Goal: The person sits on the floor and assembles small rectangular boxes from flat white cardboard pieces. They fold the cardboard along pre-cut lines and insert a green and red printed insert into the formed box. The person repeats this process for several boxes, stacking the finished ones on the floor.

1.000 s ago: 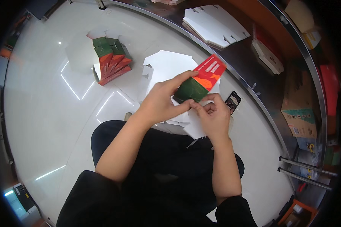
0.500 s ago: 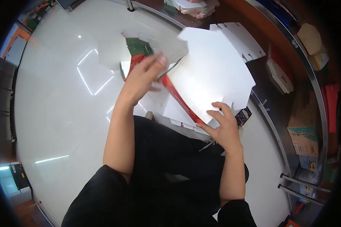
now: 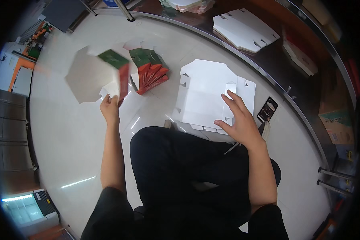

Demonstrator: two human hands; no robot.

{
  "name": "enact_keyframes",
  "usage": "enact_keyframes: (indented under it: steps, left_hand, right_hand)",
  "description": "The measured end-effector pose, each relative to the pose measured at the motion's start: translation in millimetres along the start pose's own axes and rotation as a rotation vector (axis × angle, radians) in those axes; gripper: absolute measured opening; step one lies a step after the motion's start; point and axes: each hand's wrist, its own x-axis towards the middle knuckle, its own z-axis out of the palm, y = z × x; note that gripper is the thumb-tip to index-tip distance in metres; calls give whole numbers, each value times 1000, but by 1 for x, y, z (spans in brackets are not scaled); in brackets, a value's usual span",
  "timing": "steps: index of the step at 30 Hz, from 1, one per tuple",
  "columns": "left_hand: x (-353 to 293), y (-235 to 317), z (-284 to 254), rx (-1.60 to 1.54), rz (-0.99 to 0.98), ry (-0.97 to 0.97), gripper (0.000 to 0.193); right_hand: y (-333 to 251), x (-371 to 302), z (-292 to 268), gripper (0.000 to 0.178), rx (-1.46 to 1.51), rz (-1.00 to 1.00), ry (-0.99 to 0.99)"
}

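Note:
At the left, my left hand point(image 3: 111, 110) pinches the edge of a partly folded cardboard box point(image 3: 123, 78), white inside with red and green outer sides. Its wide lid flap point(image 3: 82, 78) spreads out to the left, blurred by motion. Close beside it on the floor stand several red and green folded boxes point(image 3: 150, 72), nested together. My right hand point(image 3: 244, 123) is open, fingers apart, over the right part of a pile of flat white box blanks point(image 3: 204, 94). Whether its fingertips touch the top blank I cannot tell.
To the right of the blanks lies a phone point(image 3: 267, 109). A dark low shelf with a metal edge point(image 3: 212, 43) curves along the far and right sides, bearing more white blanks point(image 3: 246, 30) and other flat cardboard point(image 3: 300, 56). My crossed legs point(image 3: 176, 156) are in front.
The box has swung from above the blanks to the left in my left hand. My right hand has let go of it. The white pile beneath is now uncovered.

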Motion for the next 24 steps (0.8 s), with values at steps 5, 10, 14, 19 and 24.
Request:
enact_keyframes:
  steps: [5,10,14,19,24]
  left_hand:
    - [79,-38,41,-71,-84,-11,33]
    - [108,-98,64,413,-169,-49,35]
    - [109,-116,66,737,-151,-145,40]
    - [109,-107,69,410,-347,-258,40]
    - [102,-106,73,303,-449,-319,39]
  right_hand:
    - [9,-2,3,71,-33,49,-39]
    - [13,2,4,67,-4,92,-56]
    - [17,2,2,64,14,127,-44]
    - [22,3,1,61,19,126,-35]
    - [35,4,4,66,-62,260,-80]
